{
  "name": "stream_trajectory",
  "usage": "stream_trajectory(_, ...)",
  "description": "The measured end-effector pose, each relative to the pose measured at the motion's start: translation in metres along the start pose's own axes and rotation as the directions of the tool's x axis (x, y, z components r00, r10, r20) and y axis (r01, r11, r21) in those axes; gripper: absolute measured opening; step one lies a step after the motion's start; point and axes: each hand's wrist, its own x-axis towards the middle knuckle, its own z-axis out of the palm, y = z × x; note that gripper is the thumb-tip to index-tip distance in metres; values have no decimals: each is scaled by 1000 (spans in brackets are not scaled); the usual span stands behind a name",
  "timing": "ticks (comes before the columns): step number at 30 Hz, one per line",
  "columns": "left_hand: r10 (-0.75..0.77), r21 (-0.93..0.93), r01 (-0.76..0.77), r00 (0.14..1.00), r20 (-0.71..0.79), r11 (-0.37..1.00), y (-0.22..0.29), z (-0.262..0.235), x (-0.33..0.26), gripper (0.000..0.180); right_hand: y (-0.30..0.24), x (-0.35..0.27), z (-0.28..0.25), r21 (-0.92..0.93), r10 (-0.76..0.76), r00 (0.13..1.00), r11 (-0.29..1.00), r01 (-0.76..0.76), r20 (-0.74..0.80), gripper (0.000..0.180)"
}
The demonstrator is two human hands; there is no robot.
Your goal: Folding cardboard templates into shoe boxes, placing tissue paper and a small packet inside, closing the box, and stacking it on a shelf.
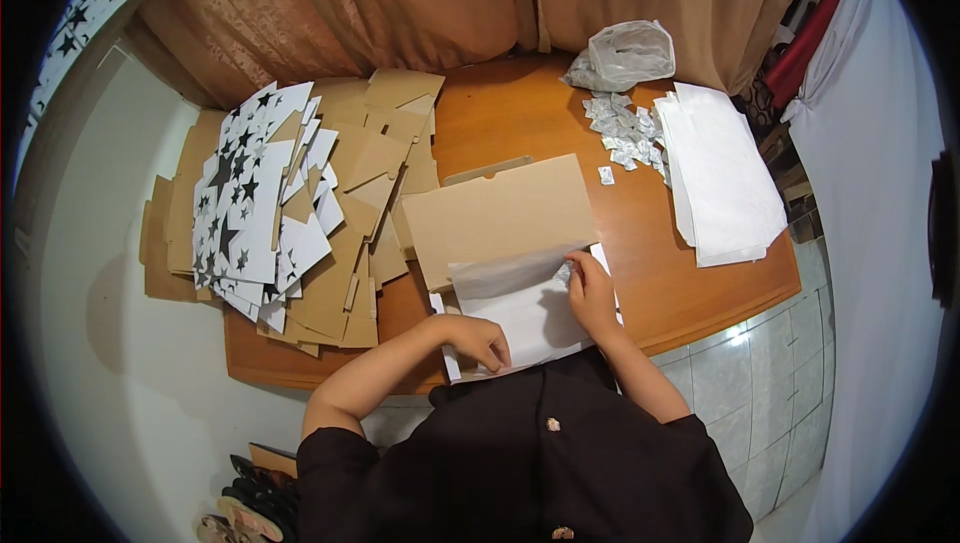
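Head camera shows paper (515, 323) already inside my unclosed box (505, 208), my right hand (592, 295) pinching a small packet (562, 274), my left hand (478, 340) curled, its grip unclear.

Left hand (482, 343): curls downward. Left forearm (385, 363): angles inward. Right hand (591, 293): sits farther forward, bent into a pinch.

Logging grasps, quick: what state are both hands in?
Left hand: fingers curled at the white paper; grip can't be told.
Right hand: closed, holding a small silvery packet.
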Motion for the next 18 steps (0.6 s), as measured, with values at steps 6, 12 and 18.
stream_trajectory(6,57,199,-15,977,-207,980,-10,21,3,21,6,-5,5,-57,13,1000,998,-14,-15,27)
stream_trajectory(12,90,121,-51,934,-347,991,-15,12,0,19,16,2,19,-186,-26,997,982,13,-72,24)
stream_trajectory(18,-44,-214,-7,971,-234,977,-11,21,16,70,16,2,24,-248,-24,998,969,9,-58,24)
